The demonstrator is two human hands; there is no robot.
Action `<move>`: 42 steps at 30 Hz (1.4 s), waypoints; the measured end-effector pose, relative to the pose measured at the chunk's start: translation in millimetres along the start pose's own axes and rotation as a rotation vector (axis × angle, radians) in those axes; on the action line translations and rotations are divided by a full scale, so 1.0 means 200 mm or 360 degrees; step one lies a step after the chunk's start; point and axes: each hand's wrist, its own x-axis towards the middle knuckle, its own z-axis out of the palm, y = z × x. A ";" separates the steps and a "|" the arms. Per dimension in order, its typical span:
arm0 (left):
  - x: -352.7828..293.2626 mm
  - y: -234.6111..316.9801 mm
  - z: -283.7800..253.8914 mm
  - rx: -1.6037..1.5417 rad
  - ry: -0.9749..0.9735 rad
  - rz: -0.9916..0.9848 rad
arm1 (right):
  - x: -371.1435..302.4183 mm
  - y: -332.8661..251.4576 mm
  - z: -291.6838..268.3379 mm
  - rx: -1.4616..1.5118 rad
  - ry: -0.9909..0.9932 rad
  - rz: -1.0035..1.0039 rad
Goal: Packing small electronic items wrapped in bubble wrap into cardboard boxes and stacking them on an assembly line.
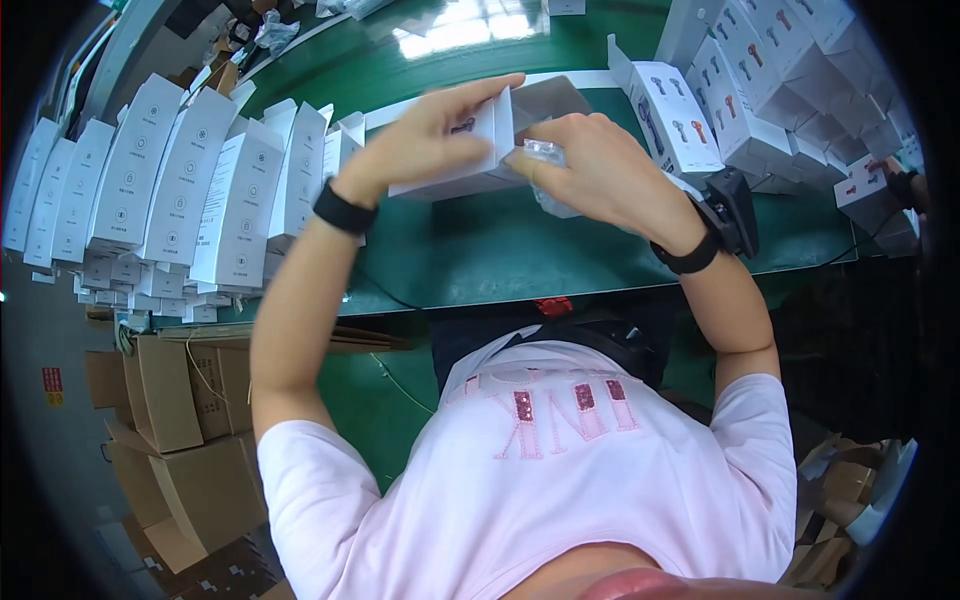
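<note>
A white carton [455,187] lies on its side on the green bench in front of me, its open end facing right. My left hand [415,145], slightly smeared by motion, is closed round its left part, with the fingers over the top and the thumb on the front panel. At the open end, my right hand [612,165] is closed on a clear plastic bag [545,153]. The bag's contents are hidden by the fingers and glare. A black band with a dark device is strapped to my right wrist.
Upright white cartons [135,165] crowd the bench's left side. Printed white cartons [672,115] are stacked on the right. Another person's hand [878,172] touches a carton at the far right. Brown cardboard boxes [205,480] stand below left. A thin cable crosses the bench [600,270].
</note>
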 end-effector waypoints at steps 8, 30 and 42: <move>-0.04 -0.09 0.16 0.1277 0.0384 0.0372 | 0.05 0.13 0.16 0.0346 0.0002 0.0065; 0.29 0.25 -0.02 0.2766 -0.0145 0.0301 | -0.12 0.50 0.04 0.2722 0.0809 -0.0048; 0.25 0.21 0.08 0.3321 -0.0104 0.0541 | -0.03 0.45 0.09 0.2465 0.0664 -0.0121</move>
